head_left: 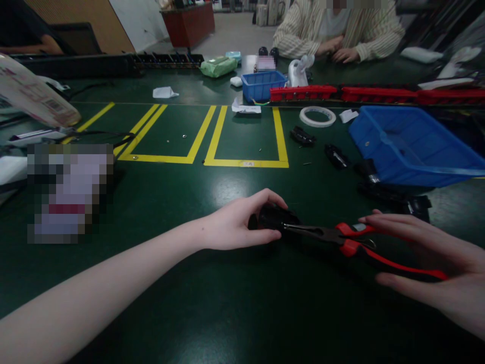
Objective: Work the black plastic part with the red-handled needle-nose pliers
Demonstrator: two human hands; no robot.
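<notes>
My left hand (242, 217) is closed around a small black plastic part (275, 217), thumb on the near side and fingers curled over the far side. In my right hand (435, 258) are long-nose pliers (348, 240) with red and black handles, which stand apart. The pliers' narrow tips touch or nearly touch the right end of the black part; whether they grip anything is too small to tell. Just beyond my right hand lie more black plastic parts (394, 194).
A large blue bin (417, 146) stands at the right, with a tape roll (317, 116) and loose black pieces (336, 155) left of it. Yellow tape lines (246, 163) mark the green table. Behind are a small blue bin (263, 86) and red strips (379, 95). A person sits opposite.
</notes>
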